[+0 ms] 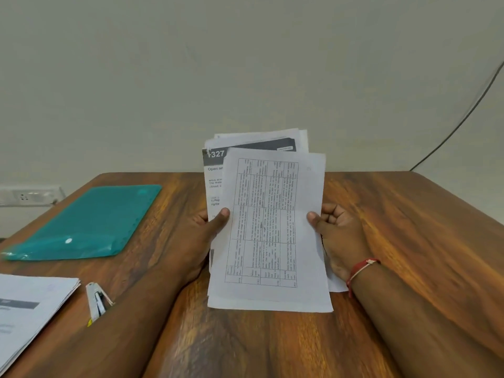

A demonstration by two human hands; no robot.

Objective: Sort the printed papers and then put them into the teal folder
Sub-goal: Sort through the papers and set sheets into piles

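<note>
The wooden table (409,241) carries a teal folder (90,222) lying flat and closed at far left, well apart from the printed papers (272,241), which are held upright over the table's middle. The front sheet shows a ruled table printed sideways, too small to read; behind it a dark band reads "327", with "Open an" beneath. A second paper pile (30,304) lies at the near left, a stapler (96,300) just beside it. The left hand (207,227) and right hand (335,233) pinch the sheaf's edges, thumbs in front.
</note>
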